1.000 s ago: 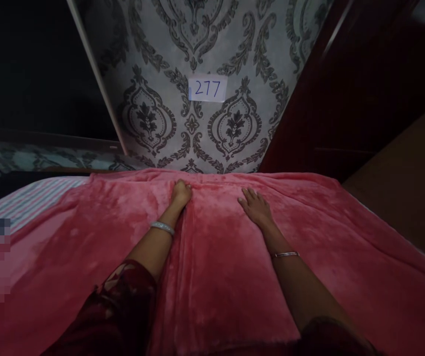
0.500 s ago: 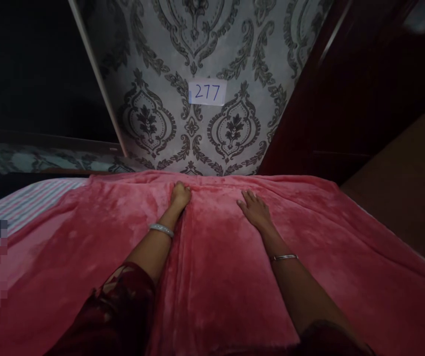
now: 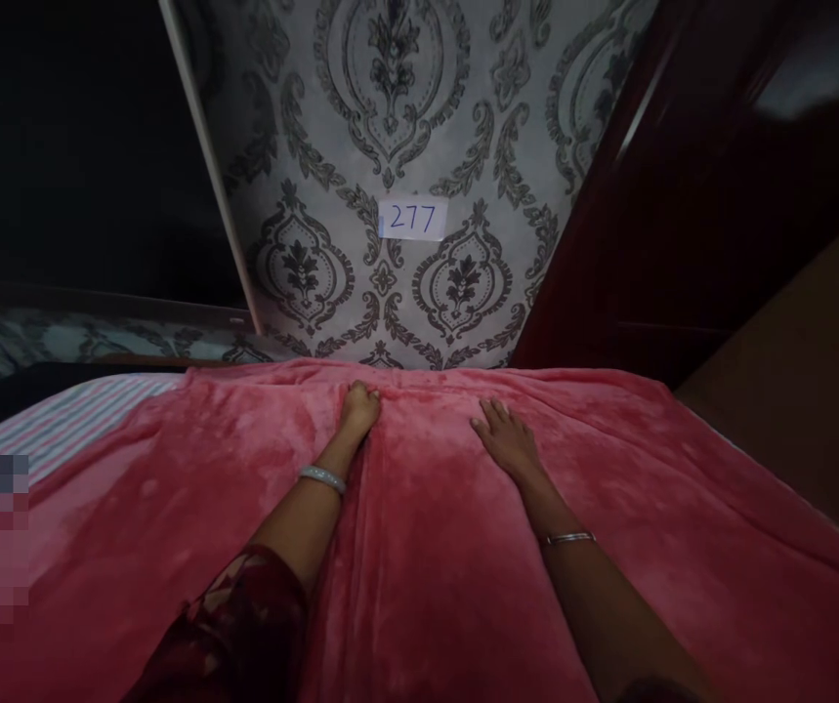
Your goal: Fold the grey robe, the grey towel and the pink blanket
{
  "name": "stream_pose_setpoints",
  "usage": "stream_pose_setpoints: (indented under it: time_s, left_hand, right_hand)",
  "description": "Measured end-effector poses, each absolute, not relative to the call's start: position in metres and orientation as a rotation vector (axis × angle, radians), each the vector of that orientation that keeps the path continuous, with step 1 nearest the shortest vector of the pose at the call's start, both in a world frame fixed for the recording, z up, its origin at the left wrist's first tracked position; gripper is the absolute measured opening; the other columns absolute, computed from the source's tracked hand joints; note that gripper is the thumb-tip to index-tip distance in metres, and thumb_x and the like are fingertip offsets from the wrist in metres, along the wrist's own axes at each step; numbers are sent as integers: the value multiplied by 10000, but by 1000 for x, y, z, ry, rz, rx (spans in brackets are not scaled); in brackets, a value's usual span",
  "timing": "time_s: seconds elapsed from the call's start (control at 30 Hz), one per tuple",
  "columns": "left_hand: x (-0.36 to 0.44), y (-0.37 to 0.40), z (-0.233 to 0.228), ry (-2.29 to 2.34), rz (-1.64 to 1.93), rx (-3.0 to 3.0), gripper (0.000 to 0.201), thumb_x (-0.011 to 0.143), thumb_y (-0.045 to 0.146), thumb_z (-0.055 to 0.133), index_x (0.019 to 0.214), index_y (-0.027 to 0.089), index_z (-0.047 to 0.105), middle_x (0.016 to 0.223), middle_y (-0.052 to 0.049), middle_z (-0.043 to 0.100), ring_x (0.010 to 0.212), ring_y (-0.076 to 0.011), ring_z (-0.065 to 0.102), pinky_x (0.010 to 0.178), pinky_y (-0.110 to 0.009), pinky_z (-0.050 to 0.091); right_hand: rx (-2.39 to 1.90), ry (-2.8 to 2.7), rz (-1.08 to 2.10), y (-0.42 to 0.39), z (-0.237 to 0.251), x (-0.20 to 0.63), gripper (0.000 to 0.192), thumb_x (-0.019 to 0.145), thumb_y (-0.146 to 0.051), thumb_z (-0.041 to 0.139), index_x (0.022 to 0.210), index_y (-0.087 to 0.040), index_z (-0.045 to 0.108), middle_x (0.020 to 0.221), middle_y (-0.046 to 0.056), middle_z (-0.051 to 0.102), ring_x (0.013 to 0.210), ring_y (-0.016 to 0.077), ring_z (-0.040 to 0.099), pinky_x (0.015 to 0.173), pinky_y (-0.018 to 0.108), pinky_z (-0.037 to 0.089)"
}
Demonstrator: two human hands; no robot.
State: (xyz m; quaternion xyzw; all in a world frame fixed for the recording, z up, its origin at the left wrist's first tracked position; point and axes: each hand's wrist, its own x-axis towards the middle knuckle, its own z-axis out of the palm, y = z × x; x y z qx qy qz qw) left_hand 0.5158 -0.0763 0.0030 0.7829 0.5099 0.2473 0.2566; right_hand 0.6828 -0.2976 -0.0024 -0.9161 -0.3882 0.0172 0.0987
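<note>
Pink-red fuzzy fleece blanket [image 3: 448, 547] spread over the bed, covers most of the near and middle area, far edge runs along the wall. Left hand [image 3: 358, 408] at far edge of blanket, fingers curled down into the pile, looks bunched on a lengthwise fold/ridge that runs back toward near side; whether it actually pinches fabric, can't tell for sure. Right hand [image 3: 505, 437] flat, palm down, fingers spread, pressing on blanket just right of that ridge, holding nothing. Hands near each other, not touching. Silver bangle [image 3: 321, 477] on left wrist, thin bracelet [image 3: 569, 537] on right wrist.

Handling, judged: blanket soft, limp, light-ish but bulky; plush nap so not slippery, drags on sheet below. No stiffness, sags wherever unsupported. Best hold = far hem or the raised fold, pinch w/ fingers; flat palm only smooths.

Around: striped pink-white bedsheet [image 3: 74, 415] exposed at left. Grey damask-pattern wallpaper wall [image 3: 390, 117] at far side w/ white paper label "277" [image 3: 413, 220]. Dark red-brown wooden cabinet [image 3: 683, 225] far right. Pixelated patch lower left, unreadable. Room dim.
</note>
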Motion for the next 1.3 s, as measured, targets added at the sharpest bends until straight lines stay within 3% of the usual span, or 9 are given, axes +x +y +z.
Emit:
stream_pose_setpoints:
  time_s: [0.5,0.77,0.97,1.3]
  left_hand:
    - [513,-76,9,1368,688,2142,150,904,252,547,908,153,659,882,-112,717,879,-241,685,743,-301,481]
    - [510,-76,13,1288,664,2134,302,892,411,580,753,157,665,741,-78,699,779,-233,682,657,-287,461]
    - [512,-75,9,1314,673,2136,233,900,316,561,793,160,697,804,-97,725,822,-233,691,680,-285,470]
    - [512,-75,10,1291,675,2152,257,907,325,553,799,154,710,809,-98,727,825,-221,691,707,-278,475]
  right_hand:
    - [-2693,-1132,61,-295,0,680,588,1037,-489,277,1572,-247,309,1652,43,215,1490,291,237,1169,499,264]
    - [-2687,-1124,43,-294,-1,681,601,1032,-501,277,1570,-236,315,1648,50,229,1482,306,259,1164,504,276]
    - [-2689,-1119,51,-294,-3,682,600,1031,-508,267,1574,-254,301,1655,38,205,1489,303,237,1159,521,271]
    - [-2710,-1118,42,-294,-1,680,597,1032,-494,269,1575,-248,301,1647,43,232,1481,293,262,1163,494,274]
